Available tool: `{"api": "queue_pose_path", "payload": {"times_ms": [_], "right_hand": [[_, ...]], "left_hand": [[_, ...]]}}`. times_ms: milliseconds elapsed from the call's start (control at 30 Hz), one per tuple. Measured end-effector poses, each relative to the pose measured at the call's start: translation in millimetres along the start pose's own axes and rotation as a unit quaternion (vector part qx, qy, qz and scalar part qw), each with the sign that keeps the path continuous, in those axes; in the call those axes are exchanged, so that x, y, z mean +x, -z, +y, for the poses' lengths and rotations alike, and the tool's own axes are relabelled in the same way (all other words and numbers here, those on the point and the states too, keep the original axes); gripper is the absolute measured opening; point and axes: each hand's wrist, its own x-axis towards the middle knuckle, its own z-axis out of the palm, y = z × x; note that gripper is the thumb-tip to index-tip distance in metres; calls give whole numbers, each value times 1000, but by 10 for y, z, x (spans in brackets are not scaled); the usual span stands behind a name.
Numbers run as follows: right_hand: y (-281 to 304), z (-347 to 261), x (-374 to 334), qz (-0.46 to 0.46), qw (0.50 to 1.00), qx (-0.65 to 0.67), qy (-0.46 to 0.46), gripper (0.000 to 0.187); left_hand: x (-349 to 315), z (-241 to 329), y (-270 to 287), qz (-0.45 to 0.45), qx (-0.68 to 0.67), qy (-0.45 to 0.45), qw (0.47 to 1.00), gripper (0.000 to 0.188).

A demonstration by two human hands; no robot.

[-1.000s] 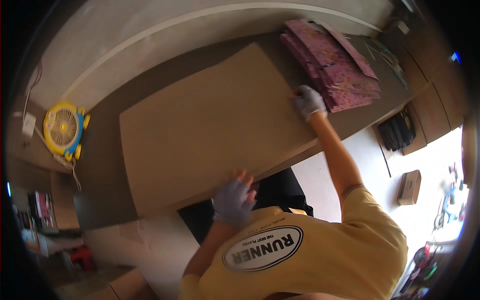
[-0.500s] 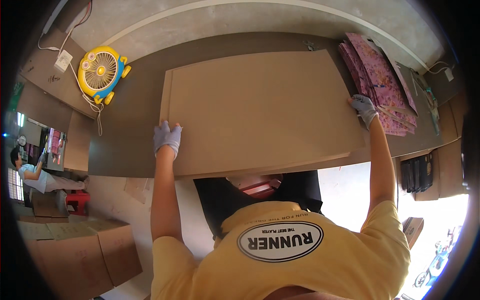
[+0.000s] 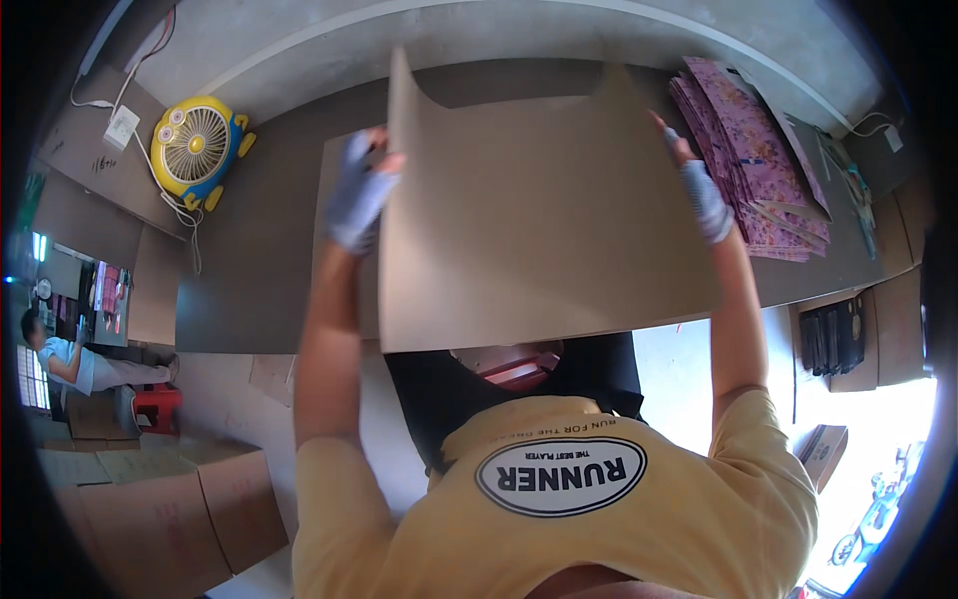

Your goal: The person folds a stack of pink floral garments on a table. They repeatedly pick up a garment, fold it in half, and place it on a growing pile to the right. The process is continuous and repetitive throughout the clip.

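A large grey-brown cardboard sheet [image 3: 539, 240] is raised off the table, its left and right sides bent upward into a curve. My left hand [image 3: 361, 195], in a fingerless-tipped pale glove and a little blurred, grips the sheet's left edge between thumb and fingers. On the opposite side my right hand [image 3: 704, 190], gloved the same way, is closed at the right edge; the sheet partly hides its fingers. Underneath lies another flat cardboard sheet [image 3: 327, 165], showing at the left. Close to my right hand is a stack of pink flowered sheets [image 3: 768, 165].
A yellow and blue fan [image 3: 195, 150] stands at the table's far left, its cable hanging beside it. Cardboard boxes [image 3: 170, 509] fill the lower left. Another person [image 3: 75, 359] works in the left background. Dark folded items [image 3: 833, 334] sit below the table at right.
Both hands have moved away from me and inward, lifting the top sheet. It lay flat before; now its sides curve up and its left edge has shifted right, exposing the sheet below.
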Motion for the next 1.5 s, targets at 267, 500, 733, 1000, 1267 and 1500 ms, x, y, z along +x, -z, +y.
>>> {"api": "queue_pose_path", "payload": {"times_ms": [267, 500, 733, 1000, 1267, 1500], "right_hand": [[-1201, 139, 222, 1, 785, -620, -3, 60], [-1243, 400, 318, 15, 716, -692, -85, 72], [-1260, 603, 339, -59, 687, -706, -162, 76], [-1318, 838, 284, -63, 656, -741, -129, 77], [-1287, 761, 245, -84, 649, -750, -93, 71], [-1557, 419, 95, -113, 725, -672, 102, 64]], "left_hand": [[-111, 103, -1396, -206, 510, 96, 830, 71], [-78, -136, -1470, -126, 544, 113, 822, 50], [-112, -422, -1413, -102, 471, 104, 870, 48], [-260, -493, -1598, -34, 564, 35, 825, 49], [-126, -466, -1492, -82, 512, 83, 851, 47], [-154, -492, -1522, -67, 558, 19, 827, 57]]}}
